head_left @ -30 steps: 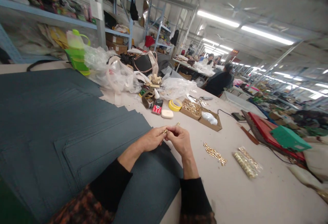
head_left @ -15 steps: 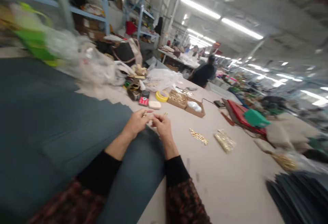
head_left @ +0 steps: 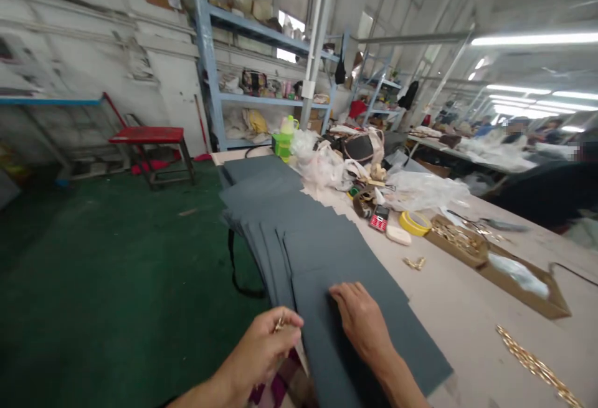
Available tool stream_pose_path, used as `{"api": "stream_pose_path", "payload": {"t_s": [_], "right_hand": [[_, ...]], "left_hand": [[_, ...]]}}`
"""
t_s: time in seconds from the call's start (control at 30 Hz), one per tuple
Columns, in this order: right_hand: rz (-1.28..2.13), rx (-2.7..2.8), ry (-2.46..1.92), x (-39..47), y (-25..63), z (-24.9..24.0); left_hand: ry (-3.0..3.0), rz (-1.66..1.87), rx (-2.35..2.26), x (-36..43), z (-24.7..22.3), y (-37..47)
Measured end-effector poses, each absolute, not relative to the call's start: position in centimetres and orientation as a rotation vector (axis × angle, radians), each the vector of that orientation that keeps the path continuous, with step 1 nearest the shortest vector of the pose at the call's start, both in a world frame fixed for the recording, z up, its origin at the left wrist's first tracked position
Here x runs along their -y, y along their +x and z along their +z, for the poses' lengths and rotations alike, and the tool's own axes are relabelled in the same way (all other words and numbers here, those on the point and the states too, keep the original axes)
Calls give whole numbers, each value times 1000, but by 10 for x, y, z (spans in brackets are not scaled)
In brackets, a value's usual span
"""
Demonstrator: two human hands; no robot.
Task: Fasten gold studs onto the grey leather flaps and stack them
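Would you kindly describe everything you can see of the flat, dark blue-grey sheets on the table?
The flat, dark blue-grey sheets look matte and smooth, like leather or coated fabric. They lie overlapping in a fanned pile along the left side of the pale table, stepped corners showing toward its middle. The bare right hand is over the nearest ones, shading them; whether it touches is unclear. The bare left hand is beside their left edge.

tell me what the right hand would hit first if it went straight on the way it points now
Most likely the dark grey sheets: the right hand points forward and leftward, low over them. Whether it already touches them is unclear from this view.
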State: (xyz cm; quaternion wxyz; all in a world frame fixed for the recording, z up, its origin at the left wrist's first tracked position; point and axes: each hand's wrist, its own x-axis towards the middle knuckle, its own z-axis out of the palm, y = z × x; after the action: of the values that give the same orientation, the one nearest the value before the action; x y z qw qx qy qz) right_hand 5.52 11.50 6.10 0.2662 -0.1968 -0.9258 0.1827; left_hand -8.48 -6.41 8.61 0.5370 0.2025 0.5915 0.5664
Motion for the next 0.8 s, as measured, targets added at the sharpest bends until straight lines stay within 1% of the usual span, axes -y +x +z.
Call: {"api": "stream_pose_path", "payload": {"t_s": [0.1, 0.17, 0.23, 0.33, 0.43, 0.57, 0.7, 0.8], "right_hand": [[571, 2410, -520, -100, 72, 52], [651, 2357, -574, -88, 85, 53], [743, 2300, -659, -75, 98, 57], [914, 2200, -800, -59, 118, 61], [1168, 2070, -945, -51, 140, 63], [1539, 1780, -1128, -50, 165, 65], [1779, 1648, -1235, -52, 177, 70], [1899, 1648, -1224, -53, 178, 71]], "left_hand": [[524, 1397, -1586, 99, 52, -78], [615, 1361, -1625, 110, 45, -67], [694, 1297, -1554, 112, 46, -55], [729, 1291, -1323, 106, 53, -38], [713, 1305, -1215, 97, 61, -22], [786, 1250, -1252, 85, 68, -2], [821, 1251, -1355, 74, 69, 13], [715, 1203, -1442, 69, 71, 20]]}}
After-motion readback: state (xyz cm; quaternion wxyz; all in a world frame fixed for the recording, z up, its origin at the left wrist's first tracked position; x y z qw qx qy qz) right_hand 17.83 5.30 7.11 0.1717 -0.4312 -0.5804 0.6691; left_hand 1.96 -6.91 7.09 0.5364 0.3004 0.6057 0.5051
